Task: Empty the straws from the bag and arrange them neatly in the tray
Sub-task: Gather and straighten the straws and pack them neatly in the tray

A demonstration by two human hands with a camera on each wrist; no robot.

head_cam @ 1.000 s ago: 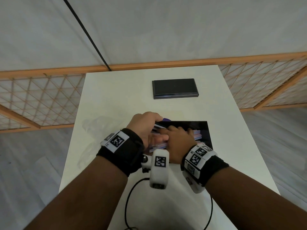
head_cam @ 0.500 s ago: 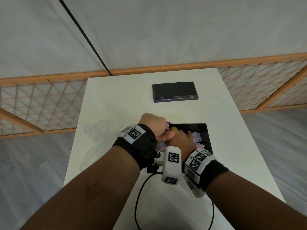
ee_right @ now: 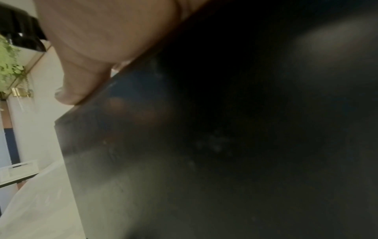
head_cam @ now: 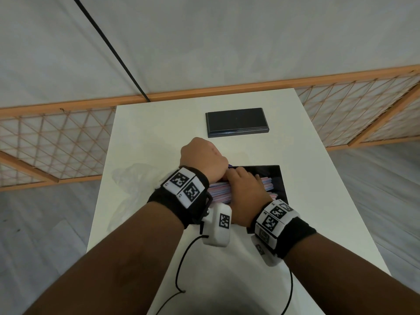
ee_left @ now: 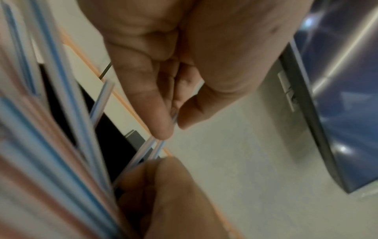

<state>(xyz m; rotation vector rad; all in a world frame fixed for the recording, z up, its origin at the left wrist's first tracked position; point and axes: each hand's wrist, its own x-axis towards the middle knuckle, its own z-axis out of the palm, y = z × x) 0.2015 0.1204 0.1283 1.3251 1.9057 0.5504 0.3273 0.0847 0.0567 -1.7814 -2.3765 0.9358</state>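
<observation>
Head view: your left hand [head_cam: 204, 155] and right hand [head_cam: 244, 189] crowd together over the near black tray [head_cam: 278, 178] on the white table [head_cam: 159, 133]. The striped straws [head_cam: 219, 191] lie in a bundle across the tray, mostly under your right hand, their ends poking out on either side of it. The clear bag [head_cam: 134, 178] lies crumpled on the table just left of your left wrist. A second black tray [head_cam: 236, 121] sits well apart, toward the far edge. From here your left hand shows only its back, so the fingers are hidden.

Left wrist view fills that in: your left thumb and forefinger are pinched together on a couple of thin straws [ee_left: 155, 145], whose lower ends run down behind your right hand [ee_left: 174, 194]. The main bundle blurs past on the left of the picture. The far tray [ee_left: 337, 113] shows glossy at the right.

Right wrist view is mostly dark, filled by the tray wall [ee_right: 184, 145] close up. Your right thumb [ee_right: 81, 80] lies straight along the tray's edge, touching it. Your other right fingers lie flat over the bundle in the head view; whether they curl round it, you cannot tell. The bag [ee_right: 40, 202] shows pale at the lower left.
</observation>
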